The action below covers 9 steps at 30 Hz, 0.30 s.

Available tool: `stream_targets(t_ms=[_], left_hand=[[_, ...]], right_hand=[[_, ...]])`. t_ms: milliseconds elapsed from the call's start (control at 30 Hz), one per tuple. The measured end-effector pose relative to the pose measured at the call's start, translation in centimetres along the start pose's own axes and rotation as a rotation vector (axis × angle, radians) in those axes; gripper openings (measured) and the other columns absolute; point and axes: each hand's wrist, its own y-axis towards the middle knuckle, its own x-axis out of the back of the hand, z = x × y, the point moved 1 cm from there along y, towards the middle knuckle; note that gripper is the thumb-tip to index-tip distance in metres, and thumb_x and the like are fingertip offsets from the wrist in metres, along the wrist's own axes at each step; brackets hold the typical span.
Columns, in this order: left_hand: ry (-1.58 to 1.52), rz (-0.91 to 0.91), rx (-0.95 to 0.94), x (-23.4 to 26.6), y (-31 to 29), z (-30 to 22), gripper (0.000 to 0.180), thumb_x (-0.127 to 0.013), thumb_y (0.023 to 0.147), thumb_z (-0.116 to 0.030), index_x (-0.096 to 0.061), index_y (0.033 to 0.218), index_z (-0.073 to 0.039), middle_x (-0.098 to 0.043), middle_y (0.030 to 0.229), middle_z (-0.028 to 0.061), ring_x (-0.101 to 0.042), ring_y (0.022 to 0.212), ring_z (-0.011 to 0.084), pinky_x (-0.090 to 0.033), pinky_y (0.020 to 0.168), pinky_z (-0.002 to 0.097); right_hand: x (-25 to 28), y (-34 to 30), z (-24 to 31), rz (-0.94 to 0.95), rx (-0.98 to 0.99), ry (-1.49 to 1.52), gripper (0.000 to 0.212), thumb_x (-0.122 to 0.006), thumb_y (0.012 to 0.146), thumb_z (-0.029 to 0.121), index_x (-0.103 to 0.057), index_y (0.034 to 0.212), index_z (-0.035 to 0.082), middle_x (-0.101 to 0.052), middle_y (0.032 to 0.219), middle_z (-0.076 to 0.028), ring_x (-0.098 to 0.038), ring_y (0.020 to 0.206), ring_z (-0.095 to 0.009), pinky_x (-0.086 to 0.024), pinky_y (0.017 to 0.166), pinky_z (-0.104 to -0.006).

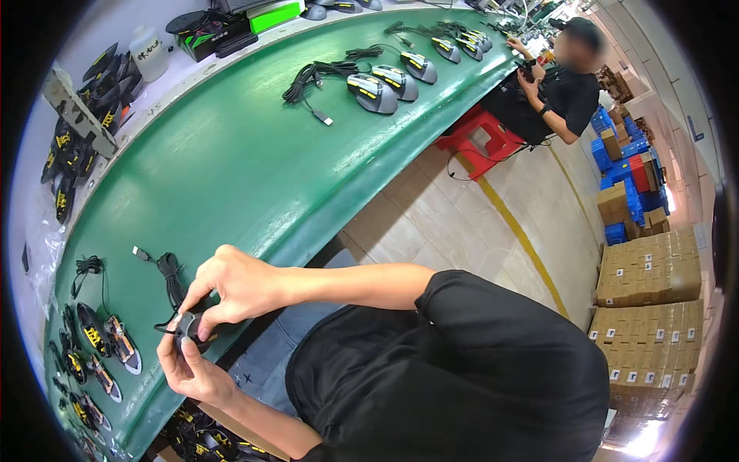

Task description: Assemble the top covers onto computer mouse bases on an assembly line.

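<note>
Above the green bench's near edge, my two hands hold a small dark computer mouse between their fingertips. My left hand grips it from below, thumb up against its side. From above, my right hand pinches it with thumb and index finger. Fingers cover much of the mouse, so its details are hidden. A black cable, bundled and with a silver USB plug, lies on the bench beside it.
Opened mouse parts with yellow pieces lie left on the green bench. Finished-looking grey mice with cables sit farther along. A person works by a red stool. Shelf items, a white bottle and cardboard boxes stand around.
</note>
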Motion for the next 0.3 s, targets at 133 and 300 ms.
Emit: stream_targets(t_ms=[133, 300], left_hand=[[0.134, 0.013, 0.064, -0.1, 0.3, -1.7, 0.018, -0.061, 0.091, -0.004, -0.061, 0.106, 0.007, -0.065, 0.101, 0.0120, -0.061, 0.092, 0.0194, -0.050, 0.084, 0.0317], [-0.154, -0.059, -0.041, 0.8, 0.5, 0.3, 0.027, -0.074, 0.083, -0.010, -0.063, 0.103, 0.004, -0.066, 0.103, 0.0154, -0.062, 0.097, 0.0247, -0.046, 0.094, 0.0358]], right_hand=[[-0.6, -0.1, 0.0, -0.049, 0.138, -0.114, 0.034, -0.085, 0.063, 0.026, -0.076, 0.090, 0.008, -0.070, 0.075, -0.011, -0.064, 0.063, -0.023, -0.049, 0.055, -0.0328], [-1.5, 1.0, -1.8, -0.014, 0.229, -0.145, 0.047, -0.083, 0.065, 0.038, -0.075, 0.103, 0.012, -0.073, 0.092, -0.013, -0.071, 0.087, -0.026, -0.055, 0.084, -0.0342]])
